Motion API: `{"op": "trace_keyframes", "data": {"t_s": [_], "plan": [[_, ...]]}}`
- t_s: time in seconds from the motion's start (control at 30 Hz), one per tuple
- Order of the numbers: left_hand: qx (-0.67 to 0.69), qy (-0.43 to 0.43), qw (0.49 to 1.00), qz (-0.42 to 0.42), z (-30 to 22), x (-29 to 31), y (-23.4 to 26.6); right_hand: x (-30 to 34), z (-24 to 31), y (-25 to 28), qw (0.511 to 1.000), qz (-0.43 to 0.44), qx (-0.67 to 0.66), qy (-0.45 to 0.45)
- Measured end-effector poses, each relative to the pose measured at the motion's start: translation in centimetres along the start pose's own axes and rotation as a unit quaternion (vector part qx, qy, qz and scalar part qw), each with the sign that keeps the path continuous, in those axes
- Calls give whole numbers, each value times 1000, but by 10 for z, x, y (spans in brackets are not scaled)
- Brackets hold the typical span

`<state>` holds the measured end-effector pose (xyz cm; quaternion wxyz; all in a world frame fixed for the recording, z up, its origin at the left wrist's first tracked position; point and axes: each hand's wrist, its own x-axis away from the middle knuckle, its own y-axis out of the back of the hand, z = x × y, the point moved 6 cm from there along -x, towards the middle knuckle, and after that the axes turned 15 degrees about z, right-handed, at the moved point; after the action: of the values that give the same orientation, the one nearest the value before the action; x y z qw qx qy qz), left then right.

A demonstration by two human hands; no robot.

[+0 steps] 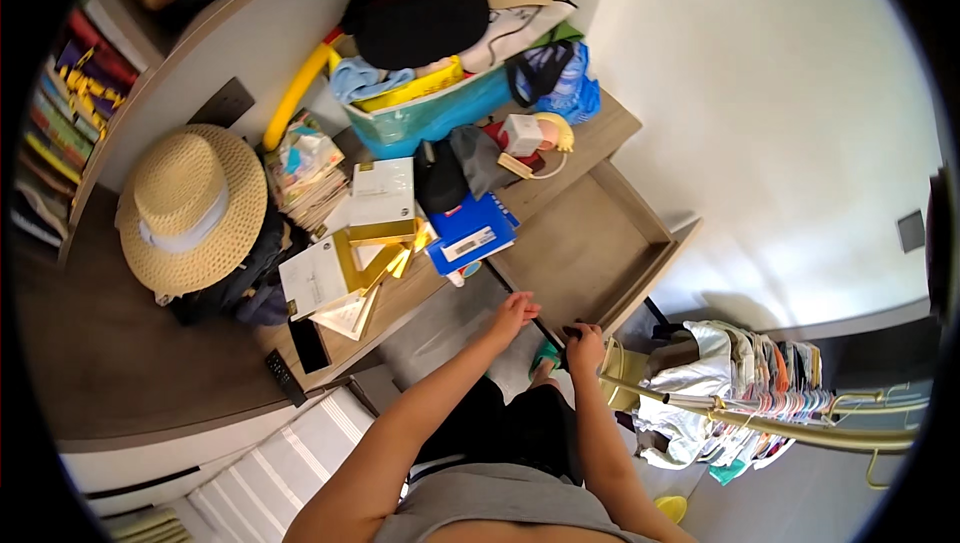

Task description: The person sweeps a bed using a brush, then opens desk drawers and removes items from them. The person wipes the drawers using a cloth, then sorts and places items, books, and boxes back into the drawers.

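Note:
A wooden drawer (580, 238) stands pulled out from the desk, its flat bottom showing. At the drawer's near left side is my left hand (515, 314), fingers loosely stretched toward the side edge; whether they touch it is unclear. My right hand (586, 351) is at the drawer's near corner with its fingers curled around something small and dark, too small to name. Left of the drawer, a blue booklet (473, 235) lies on the desk (400, 318), beside white-and-gold boxes (382, 193) and a black cap-like thing (440, 178).
A straw hat (185, 208), a stack of papers (310, 188), a phone (309, 345) and a remote control (285, 377) lie to the left. Behind stands a teal bin (430, 118) heaped with hats and bags. A clothes rack (790, 433) with hanging garments is at the right.

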<state>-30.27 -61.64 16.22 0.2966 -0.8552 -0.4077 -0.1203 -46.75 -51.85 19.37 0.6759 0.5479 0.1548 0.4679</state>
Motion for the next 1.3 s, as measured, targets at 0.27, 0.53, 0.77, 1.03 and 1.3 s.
{"op": "trace_keyframes", "data": {"t_s": [0.27,0.53,0.77,1.03,1.3], "plan": [[-114,-148,975,-124,-48,73,52,8,179,-24,629,402,-665,33],[-100,-293,794,-523,-50,246,121,27,289,-81,773,419,-452,150],[-91,-237,639,-726,-33,347,229,34,354,-138,741,495,-443,97],[-121,-167,585,-785,-70,382,306,48,361,-148,712,525,-465,-29],[120,-243,781,-563,-33,279,279,30,363,-154,723,381,-571,-77]]}}
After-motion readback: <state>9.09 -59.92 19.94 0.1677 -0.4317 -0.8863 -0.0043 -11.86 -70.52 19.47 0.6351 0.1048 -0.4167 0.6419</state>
